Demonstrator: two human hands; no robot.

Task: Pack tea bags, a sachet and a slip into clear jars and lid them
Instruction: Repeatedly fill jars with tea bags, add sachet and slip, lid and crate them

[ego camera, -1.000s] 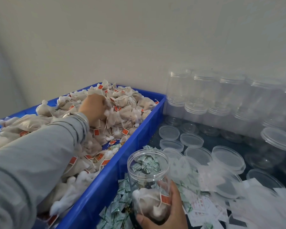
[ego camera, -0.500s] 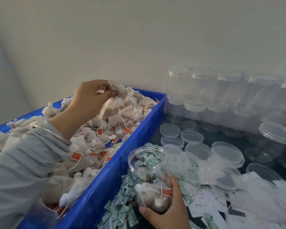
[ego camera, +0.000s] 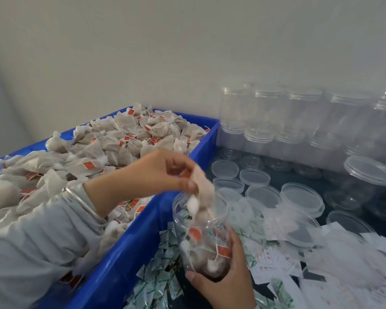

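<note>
From the head camera, my left hand [ego camera: 163, 172] pinches a tea bag [ego camera: 202, 190] between thumb and fingertips, right over the mouth of the clear jar [ego camera: 202, 233]. My right hand [ego camera: 227, 277] wraps the jar's lower wall from the near side and holds it upright over the green-and-white sachets [ego camera: 163, 277], just beside the blue crate [ego camera: 125, 248].

The bag hangs with its long axis running down and slightly right, its lower end already inside the rim and its knotted white tail dangling beside it. A few tea bags with red tags sit at the jar's bottom.

To do this well, I judge I should keep the jar steady and vertical, centre the bag over the opening, and only loosen the pinch once string and tag are clear of the rim, so nothing drapes over the thread where a lid [ego camera: 302, 197] must seat. The bag is motion-blurred, so I cannot tell exactly where its tag sits.

The paper slips [ego camera: 348, 259] lie to the right, near the loose lids.
</note>
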